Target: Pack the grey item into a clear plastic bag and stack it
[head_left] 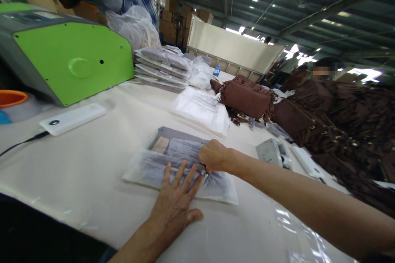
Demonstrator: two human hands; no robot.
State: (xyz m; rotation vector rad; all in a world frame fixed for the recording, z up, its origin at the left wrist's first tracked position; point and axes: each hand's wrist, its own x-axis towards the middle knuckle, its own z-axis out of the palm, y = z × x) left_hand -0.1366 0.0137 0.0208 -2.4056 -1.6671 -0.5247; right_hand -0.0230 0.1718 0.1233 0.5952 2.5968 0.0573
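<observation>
A frosted plastic bag [145, 168] lies flat on the pale table, with a folded grey garment [182, 148] inside or partly under its film. Spread flat over the bag's lower middle is my left hand [175, 197], fingers apart. My right hand [214, 156] is closed at the bag's upper right part, just beyond my left fingertips. Its fingers are curled against the bag, and what they pinch is too hidden to name. The film is creased between the two hands.
A green and grey machine [92, 57] stands at the back left, near a white device [74, 119]. Behind the bag are stacked packed garments [163, 68] and white bags [203, 109]. Brown fringed goods [247, 96] lie to the right, beyond a grey dispenser [273, 152]. A person is farther back.
</observation>
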